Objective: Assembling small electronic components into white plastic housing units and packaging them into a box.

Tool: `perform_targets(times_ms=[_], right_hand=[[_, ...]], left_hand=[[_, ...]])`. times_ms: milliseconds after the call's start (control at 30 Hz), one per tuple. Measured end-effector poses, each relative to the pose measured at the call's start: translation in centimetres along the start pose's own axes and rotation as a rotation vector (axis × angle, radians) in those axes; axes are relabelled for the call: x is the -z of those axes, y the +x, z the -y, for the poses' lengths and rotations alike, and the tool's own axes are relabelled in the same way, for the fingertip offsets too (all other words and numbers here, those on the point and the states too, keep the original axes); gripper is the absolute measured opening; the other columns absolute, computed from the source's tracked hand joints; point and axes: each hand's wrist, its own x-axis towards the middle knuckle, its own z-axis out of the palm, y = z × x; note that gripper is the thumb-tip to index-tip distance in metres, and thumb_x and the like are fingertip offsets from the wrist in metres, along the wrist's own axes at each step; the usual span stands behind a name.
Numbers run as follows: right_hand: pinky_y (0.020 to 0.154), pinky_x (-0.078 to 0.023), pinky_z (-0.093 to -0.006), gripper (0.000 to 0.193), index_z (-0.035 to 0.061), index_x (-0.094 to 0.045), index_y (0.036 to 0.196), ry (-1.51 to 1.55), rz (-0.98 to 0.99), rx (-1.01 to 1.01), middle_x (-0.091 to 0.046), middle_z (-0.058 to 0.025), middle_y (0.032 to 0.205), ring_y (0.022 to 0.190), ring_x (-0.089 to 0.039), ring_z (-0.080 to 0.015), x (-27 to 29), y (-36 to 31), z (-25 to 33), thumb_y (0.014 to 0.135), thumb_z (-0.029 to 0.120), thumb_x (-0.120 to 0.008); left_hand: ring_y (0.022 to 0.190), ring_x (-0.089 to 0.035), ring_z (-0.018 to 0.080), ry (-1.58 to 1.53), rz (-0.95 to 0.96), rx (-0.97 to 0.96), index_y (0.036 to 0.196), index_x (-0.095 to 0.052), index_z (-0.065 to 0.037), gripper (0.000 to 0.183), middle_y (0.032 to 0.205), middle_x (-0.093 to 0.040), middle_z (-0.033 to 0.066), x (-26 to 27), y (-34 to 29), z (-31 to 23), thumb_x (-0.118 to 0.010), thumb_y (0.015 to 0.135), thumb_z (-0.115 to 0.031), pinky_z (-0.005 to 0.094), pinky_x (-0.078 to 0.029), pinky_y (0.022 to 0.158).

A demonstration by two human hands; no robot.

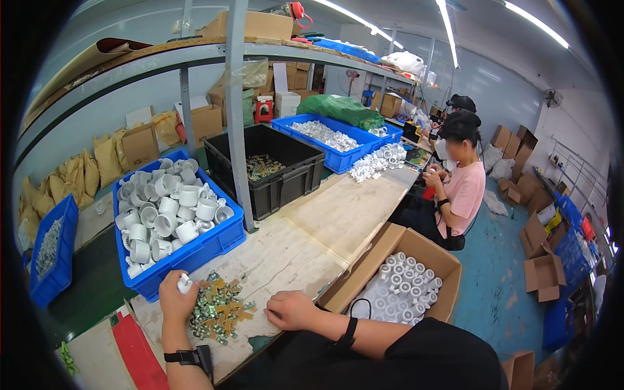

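My left hand point(176, 300) is closed round a small white plastic housing point(185, 283) beside the near corner of a blue crate. Next to it, a loose pile of small green and yellow circuit boards point(218, 310) lies on the worn tabletop point(292, 250). On the other side of the pile, my right hand point(290, 311) rests on the table edge with its fingers curled in. Whatever those fingers may hold is hidden. Many white cup-shaped housings point(168, 205) fill the blue crate point(231, 242).
A black crate point(286, 188) holding more boards stands behind a metal post point(238, 117). At my right is a cardboard box point(448, 273) of white parts. A co-worker in a pink shirt point(469, 198) sits farther along the bench, near white parts point(380, 162). A red strip point(138, 351) lies near left.
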Motion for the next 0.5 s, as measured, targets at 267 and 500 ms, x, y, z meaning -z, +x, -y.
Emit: perform_targets(times_ms=[267, 500], right_hand=[[0.065, -0.055, -0.0466, 0.02, 0.0089, -0.064, 0.08, -0.013, -0.019, 0.008, -0.062, -0.0085, 0.075, 0.075, -0.067, -0.0318, -0.01, -0.17, -0.06, 0.093, 0.022, -0.071], [0.066, -0.055, -0.0469, 0.02, 0.0087, -0.063, 0.079, -0.01, -0.007, 0.001, -0.062, -0.0087, 0.075, 0.075, -0.067, -0.0321, 0.12, 0.04, 0.22, 0.093, 0.022, -0.071]], left_hand=[[0.088, -0.07, 0.0378, -0.005, 0.0, 0.003, 0.101, -0.07, 0.001, 0.034, 0.096, -0.072, 0.0187, -0.05, -0.08, -0.14, -0.086, 0.076, -0.016, 0.0422, -0.055, 0.083], [0.088, -0.071, 0.0403, 0.026, -0.015, -0.034, 0.101, -0.071, 0.0, 0.034, 0.096, -0.072, 0.0193, 0.05, -0.06, 0.58, -0.086, 0.077, -0.018, 0.0443, -0.056, 0.08]])
